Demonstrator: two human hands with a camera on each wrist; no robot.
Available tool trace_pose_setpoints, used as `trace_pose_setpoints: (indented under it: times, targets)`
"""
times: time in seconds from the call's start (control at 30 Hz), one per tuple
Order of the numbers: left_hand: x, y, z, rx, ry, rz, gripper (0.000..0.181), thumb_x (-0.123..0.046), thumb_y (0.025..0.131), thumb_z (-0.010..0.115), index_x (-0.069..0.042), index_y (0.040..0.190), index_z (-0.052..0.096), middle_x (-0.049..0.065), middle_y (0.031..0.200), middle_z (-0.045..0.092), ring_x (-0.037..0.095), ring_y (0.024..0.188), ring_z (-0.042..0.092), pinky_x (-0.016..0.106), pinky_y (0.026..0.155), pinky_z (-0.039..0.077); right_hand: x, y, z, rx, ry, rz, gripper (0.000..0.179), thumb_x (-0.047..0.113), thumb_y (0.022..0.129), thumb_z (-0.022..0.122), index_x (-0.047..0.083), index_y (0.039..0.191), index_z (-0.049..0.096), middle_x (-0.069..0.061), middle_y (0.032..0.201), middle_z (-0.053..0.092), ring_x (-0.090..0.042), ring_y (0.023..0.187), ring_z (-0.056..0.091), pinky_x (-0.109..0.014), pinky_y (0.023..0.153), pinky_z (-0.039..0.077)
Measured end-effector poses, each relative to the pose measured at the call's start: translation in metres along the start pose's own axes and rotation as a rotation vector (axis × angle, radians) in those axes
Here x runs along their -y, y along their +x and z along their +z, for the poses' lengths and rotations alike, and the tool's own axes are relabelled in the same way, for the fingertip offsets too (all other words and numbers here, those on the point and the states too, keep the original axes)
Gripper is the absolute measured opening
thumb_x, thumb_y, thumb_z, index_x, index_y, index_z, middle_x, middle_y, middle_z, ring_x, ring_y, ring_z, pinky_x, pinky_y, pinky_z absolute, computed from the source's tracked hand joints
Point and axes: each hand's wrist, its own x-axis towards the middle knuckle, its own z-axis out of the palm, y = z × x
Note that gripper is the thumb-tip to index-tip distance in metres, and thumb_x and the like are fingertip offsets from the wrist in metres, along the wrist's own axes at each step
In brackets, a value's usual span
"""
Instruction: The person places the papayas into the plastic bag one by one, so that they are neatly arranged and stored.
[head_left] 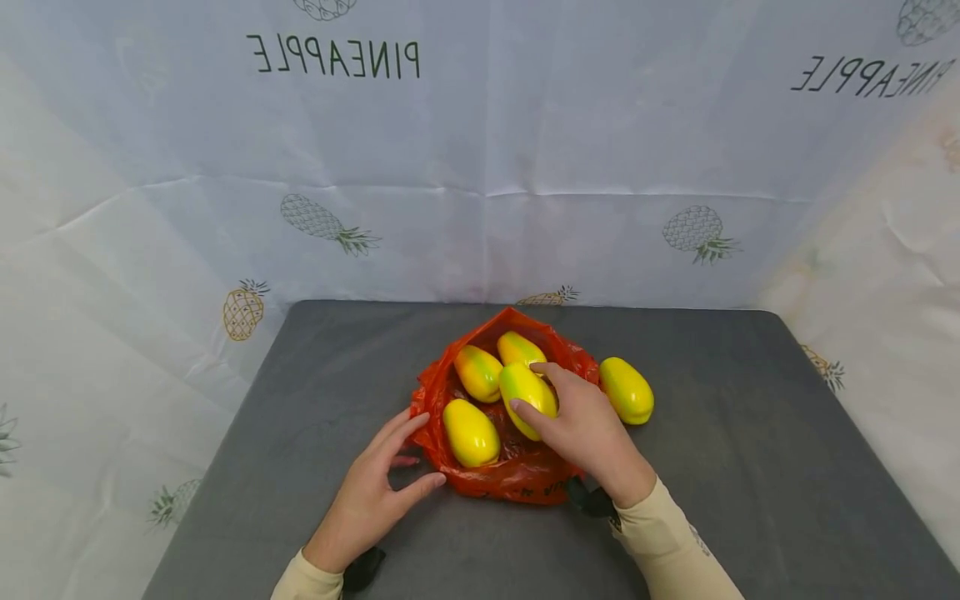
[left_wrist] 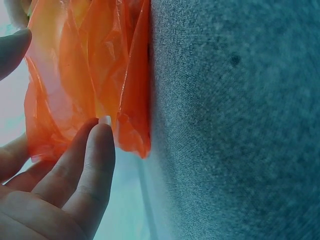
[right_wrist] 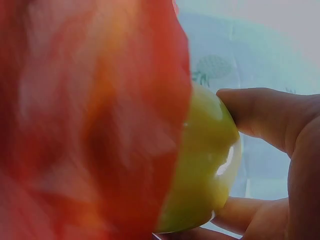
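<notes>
A red plastic bag (head_left: pixel 517 483) stands with its mouth open on the table, and several yellow-green mangoes, such as this one (head_left: pixel 471 433), lie inside it. Over the bag's mouth my right hand (head_left: pixel 588 425) grips one mango (head_left: pixel 525 396) between thumb and fingers. In the right wrist view, the bag wall hides part of that mango (right_wrist: pixel 207 160). At the bag's left side is my left hand (head_left: pixel 371 487), its fingers extended and touching the plastic. The left wrist view shows its fingers (left_wrist: pixel 97 165) against the crumpled bag (left_wrist: pixel 75 75).
Just right of the bag, another yellow mango (head_left: pixel 626 390) lies on the dark grey table (head_left: pixel 735 467). A pale cloth (head_left: pixel 480 125) printed with pineapples hangs behind the table and along both sides.
</notes>
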Motion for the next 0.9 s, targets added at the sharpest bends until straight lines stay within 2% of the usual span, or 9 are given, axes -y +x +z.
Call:
trace_pose_setpoints:
  times: [0.13, 0.57, 0.9]
  targets:
    - [0.001, 0.000, 0.000, -0.001, 0.005, 0.009, 0.081, -0.043, 0.087, 0.091, -0.026, 0.157, 0.055, 0.002, 0.170, 0.045, 0.018, 0.130, 0.065, 0.029, 0.099, 0.064, 0.001, -0.001, 0.006, 0.016, 0.011, -0.008, 0.068, 0.052, 0.097, 0.078, 0.013, 0.150, 0.061, -0.005, 0.138, 0.073, -0.022, 0.111, 0.071, -0.047, 0.099, 0.062]
    - [0.003, -0.001, 0.001, -0.004, 0.008, 0.029, 0.081, -0.042, 0.087, 0.091, -0.024, 0.158, 0.055, 0.002, 0.169, 0.045, 0.019, 0.132, 0.064, 0.033, 0.099, 0.065, -0.001, -0.003, 0.017, 0.053, -0.011, -0.031, 0.065, 0.050, 0.096, 0.079, 0.013, 0.148, 0.063, -0.002, 0.131, 0.075, -0.016, 0.100, 0.068, -0.040, 0.090, 0.062]
    - [0.003, 0.000, 0.002, -0.004, 0.018, 0.022, 0.080, -0.045, 0.088, 0.090, -0.025, 0.158, 0.055, 0.003, 0.170, 0.044, 0.017, 0.124, 0.068, 0.038, 0.100, 0.065, -0.002, -0.003, 0.020, 0.080, -0.029, -0.032, 0.063, 0.047, 0.094, 0.082, 0.014, 0.145, 0.065, 0.000, 0.123, 0.076, -0.012, 0.093, 0.066, -0.037, 0.085, 0.061]
